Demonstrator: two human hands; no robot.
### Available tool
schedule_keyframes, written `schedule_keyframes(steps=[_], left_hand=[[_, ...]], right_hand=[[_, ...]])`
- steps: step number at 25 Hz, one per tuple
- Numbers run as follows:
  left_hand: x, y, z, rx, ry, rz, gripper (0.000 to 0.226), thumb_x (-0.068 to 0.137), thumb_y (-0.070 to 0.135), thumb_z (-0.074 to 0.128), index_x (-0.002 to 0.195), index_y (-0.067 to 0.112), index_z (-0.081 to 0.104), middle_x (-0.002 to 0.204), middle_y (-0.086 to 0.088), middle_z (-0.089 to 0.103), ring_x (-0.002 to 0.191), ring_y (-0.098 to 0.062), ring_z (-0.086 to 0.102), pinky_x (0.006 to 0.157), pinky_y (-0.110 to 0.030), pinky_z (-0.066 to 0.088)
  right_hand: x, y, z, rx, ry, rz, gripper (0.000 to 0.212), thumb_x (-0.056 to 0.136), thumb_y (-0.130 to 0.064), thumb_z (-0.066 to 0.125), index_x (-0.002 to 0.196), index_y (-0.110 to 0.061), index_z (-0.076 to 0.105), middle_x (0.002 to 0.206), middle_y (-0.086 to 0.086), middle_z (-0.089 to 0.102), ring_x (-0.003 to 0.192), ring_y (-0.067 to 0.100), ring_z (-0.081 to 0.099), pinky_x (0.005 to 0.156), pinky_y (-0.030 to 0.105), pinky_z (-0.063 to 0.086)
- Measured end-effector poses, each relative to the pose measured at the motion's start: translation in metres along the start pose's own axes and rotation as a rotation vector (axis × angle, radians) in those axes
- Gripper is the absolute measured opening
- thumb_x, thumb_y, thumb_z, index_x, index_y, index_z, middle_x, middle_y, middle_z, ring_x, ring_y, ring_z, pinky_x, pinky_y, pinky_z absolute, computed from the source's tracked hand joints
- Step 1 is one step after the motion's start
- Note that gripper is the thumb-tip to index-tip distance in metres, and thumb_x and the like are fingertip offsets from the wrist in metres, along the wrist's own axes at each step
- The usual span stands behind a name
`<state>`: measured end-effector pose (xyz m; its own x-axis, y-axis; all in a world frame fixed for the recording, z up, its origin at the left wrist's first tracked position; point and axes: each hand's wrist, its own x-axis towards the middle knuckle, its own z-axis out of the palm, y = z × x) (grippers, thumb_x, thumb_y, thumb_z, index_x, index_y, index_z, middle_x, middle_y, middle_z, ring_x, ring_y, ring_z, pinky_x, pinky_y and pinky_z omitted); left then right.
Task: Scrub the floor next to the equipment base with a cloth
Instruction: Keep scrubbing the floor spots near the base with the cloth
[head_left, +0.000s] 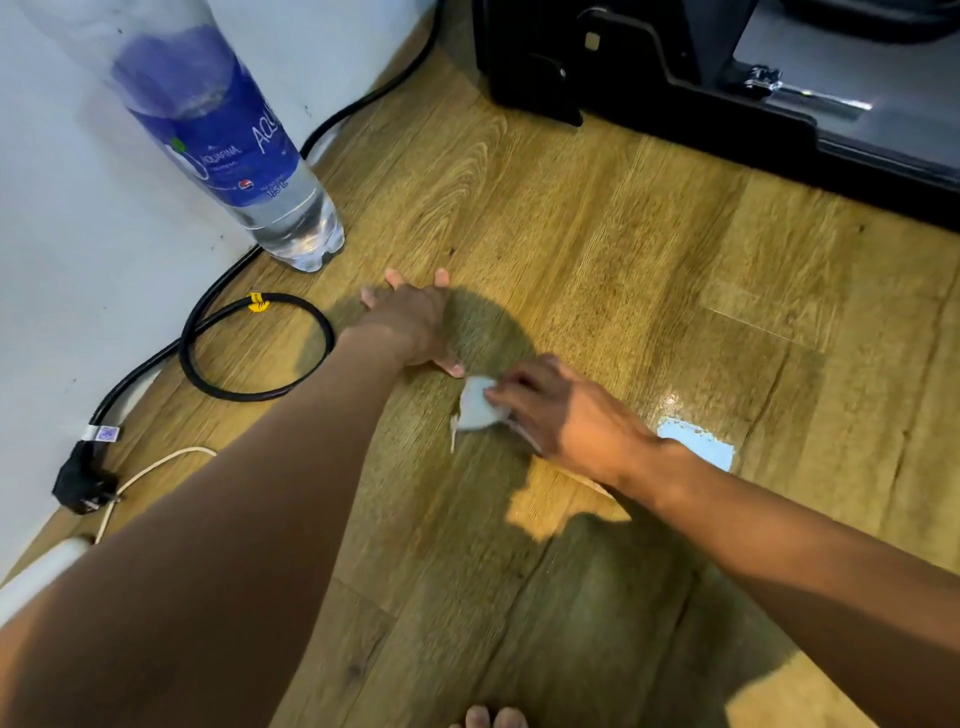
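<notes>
A small pale grey cloth (475, 408) lies bunched on the wooden floor (597, 249) at the centre. My right hand (563, 413) presses down on its right side, fingers closed over it. My left hand (410, 322) rests flat on the floor just to the cloth's upper left, fingers spread, holding nothing. The black equipment base (675, 78) stands at the top right, well beyond both hands.
A large water bottle (234, 140) with a blue label stands by the white wall at upper left. A looped black power cable (260, 348) and its plug (85, 480) lie at the left, with a thin white cord (150, 470). A wet glossy patch (696, 441) shines right of my right wrist. Toes (493, 719) show at the bottom edge.
</notes>
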<state>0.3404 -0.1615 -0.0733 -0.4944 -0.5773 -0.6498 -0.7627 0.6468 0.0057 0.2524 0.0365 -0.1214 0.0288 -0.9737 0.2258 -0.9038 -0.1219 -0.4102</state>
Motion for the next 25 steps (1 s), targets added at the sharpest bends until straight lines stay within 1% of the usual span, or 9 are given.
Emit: schedule_keyframes(steps=[2,5,7,9,13,17,19,22,25], left_hand=[[0.002,0.000,0.002,0.005,-0.005,0.005,0.124,0.068,0.048,0.078,0.151,0.027,-0.011,0.154,-0.026,-0.010,0.139,-0.051,-0.007,0.114,-0.061,0.009],[0.007,-0.001,0.004,0.029,-0.027,0.024,0.127,0.068,0.048,0.078,0.150,0.022,-0.015,0.156,-0.025,-0.005,0.141,-0.048,-0.010,0.113,-0.062,0.007],[0.008,-0.001,0.003,0.011,-0.039,0.028,0.128,0.068,0.047,0.078,0.150,0.022,-0.017,0.156,-0.024,-0.004,0.140,-0.047,-0.011,0.113,-0.063,0.007],[0.007,-0.002,0.002,-0.002,-0.045,0.018,0.129,0.068,0.045,0.079,0.149,0.022,-0.018,0.155,-0.025,-0.008,0.139,-0.049,-0.012,0.112,-0.063,0.007],[0.005,0.002,0.002,-0.003,-0.046,0.002,0.128,0.069,0.045,0.079,0.149,0.025,-0.019,0.152,-0.028,-0.015,0.136,-0.055,-0.009,0.111,-0.061,0.008],[0.008,0.001,0.001,0.008,-0.039,0.006,0.130,0.067,0.047,0.080,0.150,0.024,-0.017,0.153,-0.030,-0.013,0.138,-0.054,-0.007,0.112,-0.062,0.012],[0.008,0.002,0.001,0.016,-0.044,-0.005,0.130,0.067,0.048,0.080,0.150,0.024,-0.017,0.153,-0.030,-0.014,0.138,-0.055,-0.005,0.110,-0.061,0.014],[0.008,0.003,0.000,0.025,-0.062,-0.030,0.131,0.067,0.047,0.081,0.150,0.025,-0.018,0.152,-0.029,-0.018,0.137,-0.057,-0.003,0.110,-0.061,0.016],[0.010,0.005,-0.001,0.040,-0.067,-0.038,0.133,0.065,0.047,0.081,0.149,0.024,-0.019,0.152,-0.029,-0.018,0.136,-0.057,0.000,0.110,-0.060,0.017]], right_hand=[[0.002,0.002,0.000,0.005,-0.004,0.138,0.029,0.083,-0.016,0.070,0.110,-0.014,0.060,0.105,0.008,0.060,0.091,0.022,0.055,0.066,0.035,0.056],[-0.002,0.002,0.002,-0.007,-0.126,-0.042,0.034,0.085,-0.011,0.067,0.116,-0.019,0.058,0.117,0.005,0.058,0.105,0.022,0.055,0.078,0.034,0.055],[0.009,0.023,-0.009,0.048,-0.082,0.091,0.033,0.087,-0.012,0.063,0.119,-0.019,0.059,0.118,0.006,0.058,0.106,0.024,0.054,0.084,0.039,0.052],[0.016,0.028,-0.013,0.007,-0.015,0.131,0.032,0.085,-0.011,0.067,0.116,-0.014,0.061,0.111,0.008,0.060,0.095,0.024,0.055,0.076,0.040,0.055],[0.005,0.022,-0.012,0.016,-0.124,-0.047,0.032,0.084,-0.014,0.069,0.115,-0.018,0.062,0.112,0.003,0.061,0.095,0.018,0.056,0.073,0.029,0.056],[0.037,0.075,-0.031,-0.088,-0.007,0.242,0.031,0.093,-0.019,0.055,0.123,-0.019,0.058,0.117,0.002,0.059,0.101,0.019,0.053,0.088,0.036,0.049],[0.030,0.066,-0.022,-0.077,-0.004,0.246,0.030,0.093,-0.021,0.056,0.122,-0.018,0.059,0.116,0.002,0.060,0.101,0.021,0.054,0.087,0.037,0.049],[0.026,0.067,-0.026,-0.092,-0.108,0.068,0.033,0.092,-0.020,0.058,0.125,-0.017,0.058,0.118,0.002,0.060,0.099,0.020,0.054,0.083,0.034,0.050],[0.055,0.099,-0.039,-0.152,-0.034,0.289,0.031,0.094,-0.018,0.054,0.125,-0.015,0.056,0.119,0.007,0.058,0.105,0.025,0.053,0.093,0.039,0.046]])
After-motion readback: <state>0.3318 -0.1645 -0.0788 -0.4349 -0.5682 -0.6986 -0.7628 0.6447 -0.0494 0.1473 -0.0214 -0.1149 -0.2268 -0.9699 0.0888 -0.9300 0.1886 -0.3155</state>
